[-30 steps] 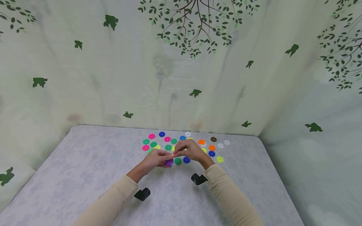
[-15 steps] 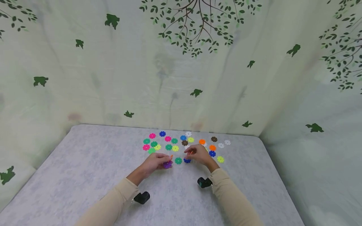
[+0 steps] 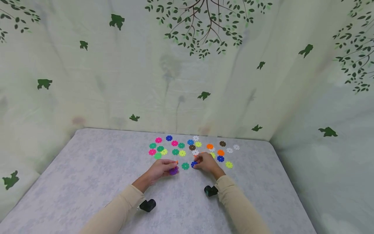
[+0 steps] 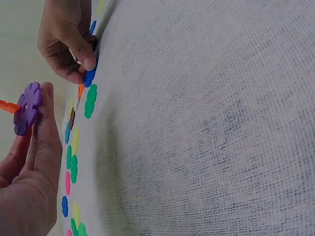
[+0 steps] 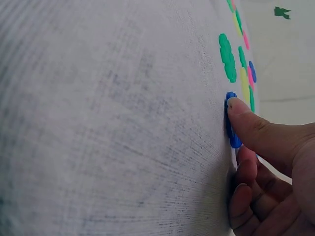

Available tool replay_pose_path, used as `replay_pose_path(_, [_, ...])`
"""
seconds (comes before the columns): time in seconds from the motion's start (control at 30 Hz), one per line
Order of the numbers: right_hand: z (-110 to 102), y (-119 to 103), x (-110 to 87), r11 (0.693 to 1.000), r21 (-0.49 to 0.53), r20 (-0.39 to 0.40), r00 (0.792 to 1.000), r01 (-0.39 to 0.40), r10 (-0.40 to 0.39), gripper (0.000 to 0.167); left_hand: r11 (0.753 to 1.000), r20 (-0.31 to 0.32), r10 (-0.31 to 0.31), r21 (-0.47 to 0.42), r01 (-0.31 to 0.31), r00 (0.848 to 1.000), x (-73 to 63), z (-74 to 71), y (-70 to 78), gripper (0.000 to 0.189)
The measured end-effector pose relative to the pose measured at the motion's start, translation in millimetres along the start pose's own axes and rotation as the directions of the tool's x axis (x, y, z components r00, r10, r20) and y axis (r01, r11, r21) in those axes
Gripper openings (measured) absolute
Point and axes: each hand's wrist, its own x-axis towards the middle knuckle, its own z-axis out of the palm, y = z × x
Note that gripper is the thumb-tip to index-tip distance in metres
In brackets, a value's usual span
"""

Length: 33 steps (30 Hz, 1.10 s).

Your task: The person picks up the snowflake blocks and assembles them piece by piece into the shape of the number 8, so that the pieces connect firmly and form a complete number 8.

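Note:
My left hand holds a purple flower-shaped plastic disc upright above the table. An orange disc is joined to its face, seen edge-on. My right hand is down at the table, its thumb and fingertips pinching a blue flower disc; the far fingertips are partly hidden behind it. Just left of the blue one lies a green flower disc. An orange disc shows on the table below the right fingers in the left wrist view.
Several more flower discs in pink, yellow, brown and white lie flat along the far part of the table. A leaf-printed cloth hangs behind the table. Black wrist cameras are worn on both arms.
The hands have parted; the right hand moved right, away from the purple disc, and let go of an orange piece. It is now down at the blue disc. The left hand stays nearly still.

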Motion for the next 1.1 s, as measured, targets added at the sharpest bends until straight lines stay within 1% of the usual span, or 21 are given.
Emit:
replay_pose_path(0.1, [-0.3,-1.5,-1.1,1.000,-0.007,0.005,1.000,-0.005,0.005,0.021,1.000,-0.019,-0.008,-0.011,0.008,1.000,0.6,1.0,0.4,0.042])
replay_pose_path(0.33, [-1.3,0.0,-4.8,0.997,-0.027,0.010,0.997,0.071,-0.070,0.022,1.000,-0.048,-0.005,-0.005,0.004,0.999,2.0,4.1,0.3,0.039])
replay_pose_path(0.47, [-0.4,2.0,-4.9,0.996,-0.024,0.007,0.996,0.088,-0.088,0.019,1.000,-0.054,0.005,0.006,-0.004,0.999,1.6,4.5,1.4,0.038])
replay_pose_path(0.53, [0.4,3.5,-4.4,0.996,0.003,0.000,0.996,0.093,-0.093,0.017,1.000,-0.050,0.010,0.009,-0.010,0.999,0.9,3.7,1.5,0.038])
replay_pose_path(0.6, [1.2,4.6,-3.1,0.992,0.087,0.001,0.995,0.095,-0.095,0.019,1.000,-0.052,0.012,0.014,-0.011,0.999,0.1,3.3,1.4,0.039])
replay_pose_path(0.67, [2.0,4.0,-2.6,0.974,0.203,0.001,0.995,0.097,-0.099,0.021,1.000,-0.067,0.008,0.014,-0.007,0.998,0.2,4.3,0.8,0.038])
replay_pose_path(0.73, [1.8,-0.6,-3.4,0.942,0.319,0.000,0.994,0.103,-0.108,0.021,1.000,-0.080,0.003,0.009,-0.003,0.997,0.2,5.2,0.5,0.037])
replay_pose_path(0.8, [0.0,-9.9,-5.9,0.906,0.407,-0.005,0.992,0.116,-0.124,0.021,1.000,-0.100,-0.002,0.009,0.003,0.995,0.5,6.5,0.2,0.036])
replay_pose_path(0.87, [-2.2,-22.3,-9.5,0.883,0.443,-0.021,0.986,0.155,-0.163,0.021,1.000,-0.106,0.002,0.008,-0.001,0.994,0.7,6.7,0.6,0.035])
replay_pose_path(0.97, [-4.4,-38.3,-11.2,0.857,0.473,-0.033,0.976,0.205,-0.215,0.025,1.000,-0.112,0.012,0.020,-0.010,0.994,1.1,7.0,0.9,0.034])
replay_pose_path(1.03, [-4.0,-45.3,-11.6,0.846,0.480,-0.037,0.969,0.232,-0.245,0.027,0.999,-0.113,0.022,0.031,-0.018,0.993,1.5,7.6,1.0,0.033])
replay_pose_path(1.1, [-2.6,-49.7,-11.6,0.842,0.481,-0.038,0.966,0.242,-0.256,0.028,0.999,-0.118,0.022,0.038,-0.018,0.993,2.5,8.4,0.4,0.032])
